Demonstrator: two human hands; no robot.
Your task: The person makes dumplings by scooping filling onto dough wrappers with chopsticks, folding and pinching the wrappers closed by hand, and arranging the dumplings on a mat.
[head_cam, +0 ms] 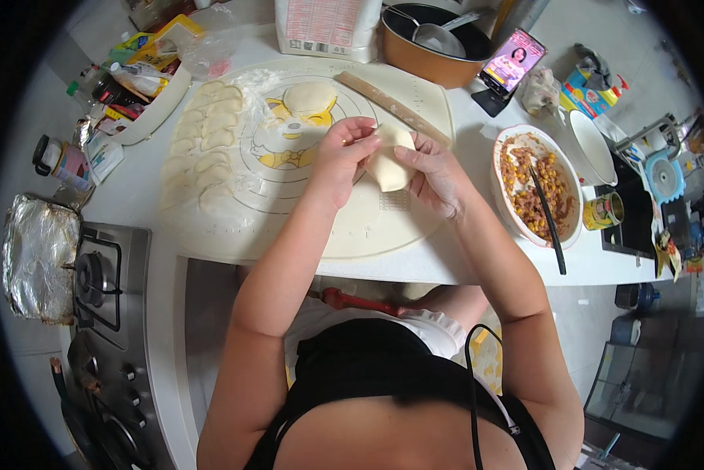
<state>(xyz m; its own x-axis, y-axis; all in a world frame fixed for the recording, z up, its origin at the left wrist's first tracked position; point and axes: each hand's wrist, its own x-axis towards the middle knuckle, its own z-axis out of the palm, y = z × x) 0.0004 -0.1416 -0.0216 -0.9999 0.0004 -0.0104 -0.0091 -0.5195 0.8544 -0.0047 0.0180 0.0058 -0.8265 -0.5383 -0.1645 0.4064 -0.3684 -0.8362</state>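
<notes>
Between both hands, above the right part of a round-edged pastry mat (352, 229), is a pale dough wrapper (391, 167). My left hand (346, 155) pinches its upper left edge between thumb and fingers. Along its right side my right hand (434, 170) grips it, thumb on top; whether filling lies inside is hidden. A stack of dough rounds (310, 98) rests on the mat's printed cartoon face. Shaped dumplings (217, 126) lie in rows on the mat's left side, by loose flour. Behind my right hand a wooden rolling pin (393, 108) lies slantwise.
At right stands a bowl of meat and corn filling (537, 182) with black chopsticks (546, 217), beside an opened can (603, 211). A phone (512, 61) on a stand, an orange pot (434, 59) and a flour bag (327, 29) line the back. A gas stove (114, 341) is at left.
</notes>
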